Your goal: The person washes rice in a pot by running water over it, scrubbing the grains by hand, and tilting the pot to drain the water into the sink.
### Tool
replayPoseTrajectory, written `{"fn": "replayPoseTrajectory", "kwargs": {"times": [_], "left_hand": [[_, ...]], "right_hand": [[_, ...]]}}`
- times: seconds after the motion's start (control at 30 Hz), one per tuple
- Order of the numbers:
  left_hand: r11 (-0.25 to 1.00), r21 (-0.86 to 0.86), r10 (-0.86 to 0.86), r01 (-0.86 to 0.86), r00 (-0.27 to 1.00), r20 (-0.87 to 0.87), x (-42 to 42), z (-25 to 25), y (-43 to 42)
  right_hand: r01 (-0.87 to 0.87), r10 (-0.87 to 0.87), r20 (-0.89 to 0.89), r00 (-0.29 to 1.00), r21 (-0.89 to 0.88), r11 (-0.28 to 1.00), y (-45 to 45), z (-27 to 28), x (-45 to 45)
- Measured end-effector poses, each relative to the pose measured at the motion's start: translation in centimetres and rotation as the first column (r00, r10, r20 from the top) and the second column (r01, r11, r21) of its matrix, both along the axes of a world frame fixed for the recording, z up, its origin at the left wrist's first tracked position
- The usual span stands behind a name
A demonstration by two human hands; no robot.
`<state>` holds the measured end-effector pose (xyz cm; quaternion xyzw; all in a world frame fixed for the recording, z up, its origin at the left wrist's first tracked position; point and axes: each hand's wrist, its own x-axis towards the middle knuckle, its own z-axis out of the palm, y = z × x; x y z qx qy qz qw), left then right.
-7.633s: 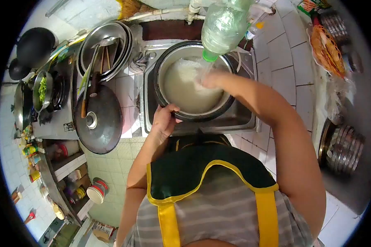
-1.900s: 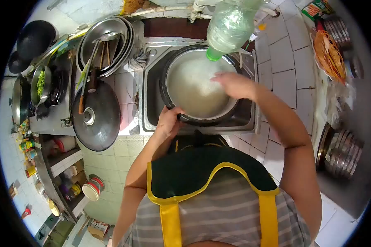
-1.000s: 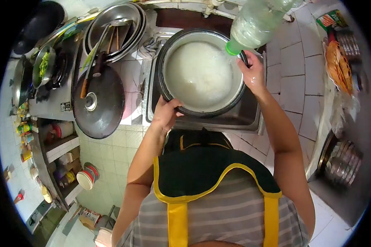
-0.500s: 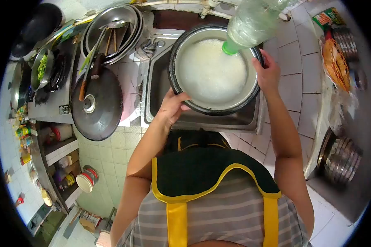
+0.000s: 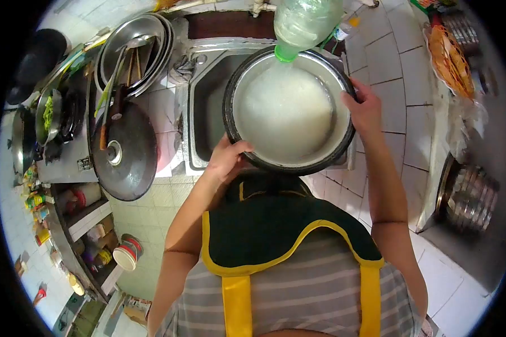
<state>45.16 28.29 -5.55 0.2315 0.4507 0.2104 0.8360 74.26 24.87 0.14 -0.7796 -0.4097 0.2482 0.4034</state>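
A round pot (image 5: 230, 118) with a dark rim is over the right part of the metal sink (image 5: 197, 151). Cloudy whitish water fills much of it, with pale grains showing below. My left hand (image 5: 226, 158) grips the rim at the lower left, thumb on top. On the right side, my right hand (image 5: 365, 106) is closed round the rim, its fingers partly hidden. A green plastic bottle (image 5: 307, 25) hangs neck down above the pot's far edge, its green mouth over the water.
Stacked metal basins (image 5: 166, 62) with utensils stand left of the sink, beside a folded cloth (image 5: 183, 71). A dark lid (image 5: 132, 168) lies nearer. Further left is a pan (image 5: 42, 121) with green food. At the right are a basket (image 5: 450, 62) and stacked metal ware (image 5: 469, 196).
My right hand has left the water and taken the pot's right rim. Held by both hands, the pot has come up and nearer my body, and more of the sink's left side shows.
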Motion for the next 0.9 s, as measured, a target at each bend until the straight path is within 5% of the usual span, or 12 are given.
{"fn": "replayPoseTrajectory", "kwargs": {"times": [0.13, 0.17, 0.27, 0.4, 0.7, 0.9], "left_hand": [[0.997, 0.072, 0.035, -0.031, 0.998, -0.055, -2.0, 1.7, -0.7], [0.995, 0.097, 0.032, -0.024, 0.997, -0.075, -2.7, 1.4, -0.9], [0.983, 0.152, 0.119, -0.103, 0.988, -0.098, -3.9, 1.0, -1.4], [0.978, 0.164, 0.155, -0.126, 0.971, -0.183, -5.2, 1.3, -1.8], [0.985, 0.085, 0.16, -0.148, 0.975, -0.152, -4.9, 2.0, -1.7], [0.984, -0.031, 0.169, -0.173, 0.98, -0.108, -4.0, 0.6, -2.5]], "right_hand": [[-0.021, 0.037, -0.176, 0.984, 0.089, 0.996, 0.2, -3.0, -1.7], [-0.109, 0.112, -0.064, 0.992, 0.036, 0.993, 0.3, -3.4, -1.7], [-0.081, 0.078, -0.25, 0.965, -0.004, 0.997, 1.0, -3.4, -3.9], [-0.09, 0.131, -0.301, 0.945, 0.147, 0.985, 1.7, -7.0, -4.7], [-0.165, 0.191, -0.283, 0.94, 0.115, 0.98, 2.5, -6.1, -5.0], [-0.162, 0.163, -0.067, 0.984, 0.028, 0.986, 1.6, -4.3, -3.7]]}}
